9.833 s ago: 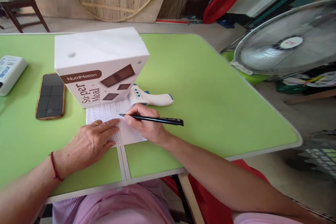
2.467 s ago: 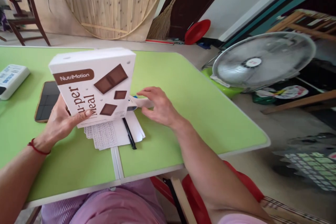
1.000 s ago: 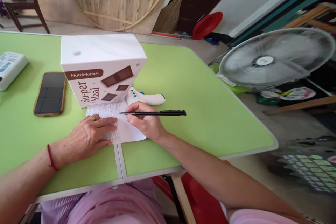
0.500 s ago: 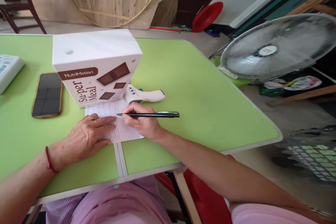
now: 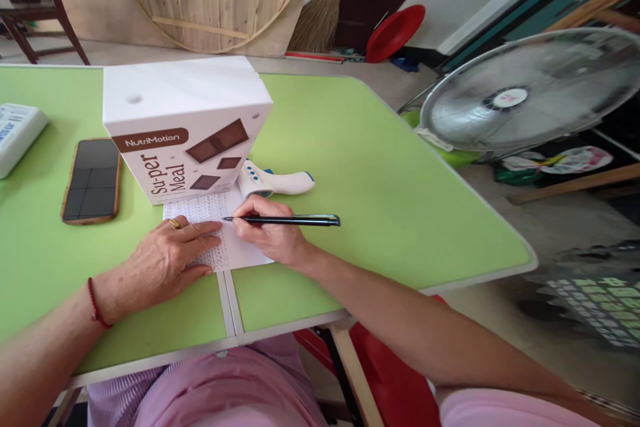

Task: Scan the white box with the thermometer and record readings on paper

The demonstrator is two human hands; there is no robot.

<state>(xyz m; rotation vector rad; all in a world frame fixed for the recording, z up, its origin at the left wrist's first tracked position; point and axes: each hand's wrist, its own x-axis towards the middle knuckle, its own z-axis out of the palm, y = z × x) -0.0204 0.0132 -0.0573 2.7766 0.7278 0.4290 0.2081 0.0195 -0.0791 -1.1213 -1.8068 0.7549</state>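
A sheet of paper (image 5: 250, 255) covered partly in rows of handwriting lies on the green table, its far part beneath or behind a white box. My left hand (image 5: 163, 253) rests flat on the sheet's left side, fingers stretched out. Between the thumb and fingers of my right hand (image 5: 273, 233) is a black pen (image 5: 300, 219), its tip at the paper beside my left fingertips. Just beyond stands the white NutriMotion box (image 5: 183, 93), upright. A white handheld thermometer (image 5: 285, 183) with blue buttons lies right of the box, close to my right hand.
A smartphone (image 5: 93, 180) lies left of the box, and a white device (image 5: 17, 137) sits at the table's left edge. The green table (image 5: 400, 213) has a seam in front of me. A large fan (image 5: 510, 97) stands beyond its right edge.
The pen's rear end has tilted very slightly. Both hands and the paper stay in practically the same place.
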